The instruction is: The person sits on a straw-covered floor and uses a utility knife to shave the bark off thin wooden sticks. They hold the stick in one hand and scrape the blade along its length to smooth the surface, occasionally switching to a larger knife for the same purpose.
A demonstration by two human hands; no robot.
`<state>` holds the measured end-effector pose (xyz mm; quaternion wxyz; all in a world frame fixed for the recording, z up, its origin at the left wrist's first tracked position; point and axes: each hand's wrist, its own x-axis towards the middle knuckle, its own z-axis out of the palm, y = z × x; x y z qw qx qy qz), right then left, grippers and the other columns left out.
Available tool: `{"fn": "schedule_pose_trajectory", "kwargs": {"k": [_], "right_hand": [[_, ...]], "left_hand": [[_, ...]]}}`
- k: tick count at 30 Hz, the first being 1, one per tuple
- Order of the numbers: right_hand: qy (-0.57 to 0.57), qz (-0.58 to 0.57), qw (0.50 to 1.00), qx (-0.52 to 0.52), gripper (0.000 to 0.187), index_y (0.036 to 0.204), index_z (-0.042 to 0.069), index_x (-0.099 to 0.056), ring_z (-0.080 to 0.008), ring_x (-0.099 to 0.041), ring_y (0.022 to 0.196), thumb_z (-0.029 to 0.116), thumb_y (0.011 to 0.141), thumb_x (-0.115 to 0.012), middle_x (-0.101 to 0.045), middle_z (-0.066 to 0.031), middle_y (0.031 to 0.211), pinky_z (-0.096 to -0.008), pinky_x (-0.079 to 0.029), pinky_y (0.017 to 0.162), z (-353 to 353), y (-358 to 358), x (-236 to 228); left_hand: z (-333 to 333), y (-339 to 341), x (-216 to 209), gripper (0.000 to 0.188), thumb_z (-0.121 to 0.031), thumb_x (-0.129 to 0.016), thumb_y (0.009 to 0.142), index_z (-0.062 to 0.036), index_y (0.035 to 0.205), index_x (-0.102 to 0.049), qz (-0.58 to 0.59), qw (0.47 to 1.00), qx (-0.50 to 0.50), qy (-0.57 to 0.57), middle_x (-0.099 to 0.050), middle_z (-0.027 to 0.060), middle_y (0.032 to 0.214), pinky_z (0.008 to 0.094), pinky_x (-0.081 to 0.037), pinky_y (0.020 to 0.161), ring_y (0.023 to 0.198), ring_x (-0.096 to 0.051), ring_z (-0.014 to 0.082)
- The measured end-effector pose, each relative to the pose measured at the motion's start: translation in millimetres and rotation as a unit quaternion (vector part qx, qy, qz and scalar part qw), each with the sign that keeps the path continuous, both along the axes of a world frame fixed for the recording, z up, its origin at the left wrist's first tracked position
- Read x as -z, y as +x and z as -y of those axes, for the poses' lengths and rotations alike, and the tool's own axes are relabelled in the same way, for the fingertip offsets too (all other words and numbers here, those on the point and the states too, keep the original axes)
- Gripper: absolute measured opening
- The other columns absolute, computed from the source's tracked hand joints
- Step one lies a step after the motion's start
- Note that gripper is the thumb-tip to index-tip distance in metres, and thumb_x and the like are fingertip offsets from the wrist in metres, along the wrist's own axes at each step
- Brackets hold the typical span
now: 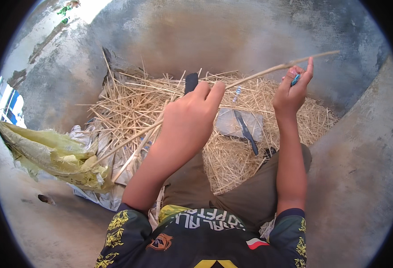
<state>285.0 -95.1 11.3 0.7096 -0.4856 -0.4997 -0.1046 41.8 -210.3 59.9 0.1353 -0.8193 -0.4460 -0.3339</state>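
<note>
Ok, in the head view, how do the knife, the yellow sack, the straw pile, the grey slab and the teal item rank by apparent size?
Largest to smallest, by area shown:
1. Straw pile
2. Yellow sack
3. Grey slab, partly covered
4. Knife
5. Teal item, partly hidden by fingers

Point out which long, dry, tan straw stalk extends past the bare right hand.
The long tan stalk coming out of the left hand; unlike the loose straw heap, it runs through the air alongside the right hand.

The stick (258,74) looks woody and matt, the wall (232,31) rough.
</note>
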Motion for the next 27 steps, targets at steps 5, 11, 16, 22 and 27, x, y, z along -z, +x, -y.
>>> {"fn": "schedule_pose_trajectory", "kwargs": {"k": [5, 11, 16, 22, 27], "right_hand": [[-0.173, -0.006, 0.964, -0.2, 0.03, 0.092, 0.0, -0.064, -0.0176, -0.054, 0.055, 0.028, 0.1, -0.058, -0.054, -0.003, 0.064, -0.0351, -0.044, 0.054, 16, 9, -4], [-0.247, 0.215, 0.933, -0.149, 0.028, 0.069, 0.005, -0.063, -0.0298, -0.06, 0.051, 0.027, 0.085, -0.07, -0.058, -0.011, 0.055, -0.0415, -0.047, 0.054, 35, -38, 16], [-0.314, 0.26, 0.903, -0.133, 0.015, 0.082, 0.009, -0.073, -0.0381, -0.068, 0.065, 0.022, 0.083, -0.065, -0.067, -0.0166, 0.066, -0.047, -0.055, 0.063, 40, -67, 29], [-0.321, 0.314, 0.887, -0.111, 0.02, 0.083, 0.006, -0.072, -0.0369, -0.069, 0.064, 0.022, 0.09, -0.063, -0.066, -0.0175, 0.065, -0.0477, -0.056, 0.062, 44, -84, 47], [-0.289, 0.373, 0.869, -0.149, 0.027, 0.078, 0.004, -0.07, -0.0374, -0.067, 0.057, 0.023, 0.094, -0.061, -0.066, -0.0186, 0.065, -0.0467, -0.055, 0.055, 48, -102, 68]], "left_hand": [[-14, 24, 42, 0.023, -0.008, -0.053, 0.102, -0.0012, 0.124, -0.057, 0.246, 0.951, 0.093, -0.16, -0.063, 0.0085, 0.081, 0.0337, -0.047, 0.057, 0.065, -0.062, 0.0173], [5, 25, 84, 0.019, -0.013, -0.053, 0.105, 0.0004, 0.118, -0.057, 0.524, 0.734, 0.144, -0.407, -0.055, -0.0036, 0.077, 0.0186, -0.034, 0.051, 0.058, -0.043, 0.0012], [16, 7, 100, 0.021, -0.019, -0.05, 0.107, -0.0027, 0.118, -0.057, 0.532, 0.72, 0.162, -0.416, -0.052, -0.0051, 0.08, 0.0162, -0.032, 0.05, 0.058, -0.039, 0.0003], [35, -8, 105, 0.021, -0.021, -0.047, 0.109, -0.0059, 0.118, -0.058, 0.574, 0.652, 0.112, -0.482, -0.052, -0.0049, 0.077, 0.0168, -0.03, 0.049, 0.056, -0.038, 0.0004], [27, -17, 120, 0.02, -0.021, -0.045, 0.109, -0.0059, 0.11, -0.058, 0.608, 0.608, 0.138, -0.493, -0.05, -0.0055, 0.076, 0.018, -0.029, 0.048, 0.055, -0.036, 0.0009]]}}
